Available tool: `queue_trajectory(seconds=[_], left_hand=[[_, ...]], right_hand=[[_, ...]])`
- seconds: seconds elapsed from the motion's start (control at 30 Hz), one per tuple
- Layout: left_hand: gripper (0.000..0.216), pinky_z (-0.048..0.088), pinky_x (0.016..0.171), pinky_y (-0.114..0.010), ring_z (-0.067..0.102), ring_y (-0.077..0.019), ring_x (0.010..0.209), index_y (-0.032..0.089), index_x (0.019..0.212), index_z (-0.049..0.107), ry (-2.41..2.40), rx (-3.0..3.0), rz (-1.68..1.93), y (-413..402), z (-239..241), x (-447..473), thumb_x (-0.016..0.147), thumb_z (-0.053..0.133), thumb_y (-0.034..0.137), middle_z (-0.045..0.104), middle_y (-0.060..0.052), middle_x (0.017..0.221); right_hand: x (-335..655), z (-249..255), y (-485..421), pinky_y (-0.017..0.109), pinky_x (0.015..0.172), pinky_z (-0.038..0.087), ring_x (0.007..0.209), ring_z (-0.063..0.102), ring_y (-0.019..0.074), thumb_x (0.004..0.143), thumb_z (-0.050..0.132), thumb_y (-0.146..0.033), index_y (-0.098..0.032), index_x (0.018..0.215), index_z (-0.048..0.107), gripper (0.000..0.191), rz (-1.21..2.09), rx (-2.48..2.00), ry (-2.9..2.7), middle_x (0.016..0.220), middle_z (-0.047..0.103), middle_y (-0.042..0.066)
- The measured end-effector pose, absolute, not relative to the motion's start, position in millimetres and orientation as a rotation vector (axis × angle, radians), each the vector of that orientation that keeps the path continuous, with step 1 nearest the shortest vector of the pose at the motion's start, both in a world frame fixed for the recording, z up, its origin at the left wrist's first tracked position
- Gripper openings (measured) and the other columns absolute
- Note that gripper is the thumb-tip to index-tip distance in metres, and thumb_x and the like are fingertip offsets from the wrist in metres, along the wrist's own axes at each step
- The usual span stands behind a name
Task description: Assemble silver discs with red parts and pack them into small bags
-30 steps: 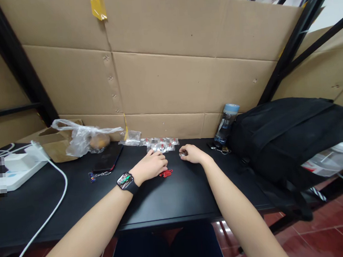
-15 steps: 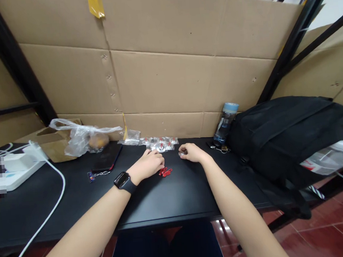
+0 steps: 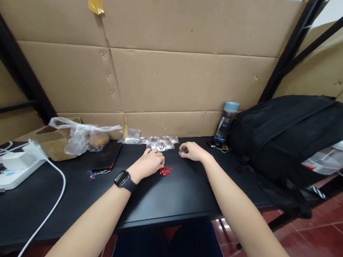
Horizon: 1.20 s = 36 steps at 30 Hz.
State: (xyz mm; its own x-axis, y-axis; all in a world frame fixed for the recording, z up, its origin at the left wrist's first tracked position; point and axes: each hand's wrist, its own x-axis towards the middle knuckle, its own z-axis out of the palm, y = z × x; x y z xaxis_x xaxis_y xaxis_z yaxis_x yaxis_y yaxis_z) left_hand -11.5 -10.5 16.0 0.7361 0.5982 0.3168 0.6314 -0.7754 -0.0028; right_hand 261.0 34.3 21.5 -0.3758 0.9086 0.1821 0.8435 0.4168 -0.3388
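My left hand [image 3: 149,163], with a black smartwatch [image 3: 123,180] on the wrist, lies on the black table [image 3: 75,201] with its fingers curled down beside a small red piece [image 3: 165,171]. My right hand [image 3: 191,152] rests a little to the right, pinched round a small silvery item [image 3: 181,152]. Just behind both hands lies a row of small clear bags [image 3: 160,143] holding red and silver parts, against the cardboard wall.
A black backpack [image 3: 286,134] fills the table's right side, with a blue-capped bottle [image 3: 226,121] and keys beside it. At left lie a dark phone [image 3: 108,158], a keychain [image 3: 96,174], a plastic bag [image 3: 82,138], a white power strip [image 3: 15,168] and its cable [image 3: 51,213].
Both hands stay almost in place. The left fingertips have shifted slightly nearer the red piece, and the camera view has drifted a little.
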Motion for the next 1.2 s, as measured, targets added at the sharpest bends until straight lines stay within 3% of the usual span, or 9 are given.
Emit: queue_trajectory(seconds=[0.43, 0.73, 0.83, 0.97, 1.2], left_hand=[[0.018, 0.029, 0.087, -0.036, 0.055, -0.021, 0.095, 0.02, 0.088, 0.058, -1.033, -2.686, -0.618, -9, 19, -9, 0.101, 0.047, 0.026, 0.067, -0.006, 0.088], [0.002, 0.026, 0.089, -0.038, 0.056, -0.0234, 0.106, 0.024, 0.092, 0.065, -1.065, -2.732, -0.699, -5, 21, -14, 0.093, 0.063, 0.023, 0.072, -0.003, 0.092], [0.006, 0.026, 0.088, -0.039, 0.056, -0.0249, 0.107, 0.027, 0.097, 0.068, -1.184, -2.714, -0.769, -1, 19, -15, 0.091, 0.067, 0.025, 0.074, -0.001, 0.088], [0.008, 0.025, 0.09, -0.043, 0.055, -0.0271, 0.107, 0.027, 0.089, 0.072, -1.31, -2.568, -0.847, 1, 20, -16, 0.093, 0.064, 0.027, 0.076, -0.003, 0.097], [0.015, 0.028, 0.092, -0.044, 0.055, -0.0266, 0.108, 0.029, 0.091, 0.073, -1.527, -2.474, -1.125, 2, 19, -14, 0.095, 0.06, 0.035, 0.072, -0.003, 0.102]], right_hand=[[259, 26, 31, 0.025, 0.079, 0.047, 0.086, 0.066, 0.0176, 0.074, 0.079, -0.021, -0.021, 0.099, 0.075, 0.025, 0.219, -1.46, -2.341, 0.098, 0.072, 0.006], [256, 22, 34, 0.027, 0.076, 0.047, 0.08, 0.063, 0.0161, 0.074, 0.078, -0.02, -0.023, 0.101, 0.074, 0.027, 0.271, -1.293, -2.263, 0.1, 0.071, 0.004], [249, 22, 32, 0.028, 0.076, 0.047, 0.079, 0.062, 0.0157, 0.075, 0.077, -0.02, -0.022, 0.101, 0.074, 0.027, 0.328, -1.199, -2.223, 0.101, 0.071, 0.004], [239, 21, 29, 0.03, 0.08, 0.05, 0.082, 0.063, 0.0158, 0.073, 0.078, -0.022, -0.022, 0.103, 0.074, 0.03, 0.435, -1.071, -2.134, 0.104, 0.071, 0.004], [211, 22, 17, 0.028, 0.073, 0.051, 0.089, 0.066, 0.0176, 0.075, 0.079, -0.031, -0.024, 0.107, 0.071, 0.033, 0.558, -0.884, -1.978, 0.108, 0.07, 0.005]])
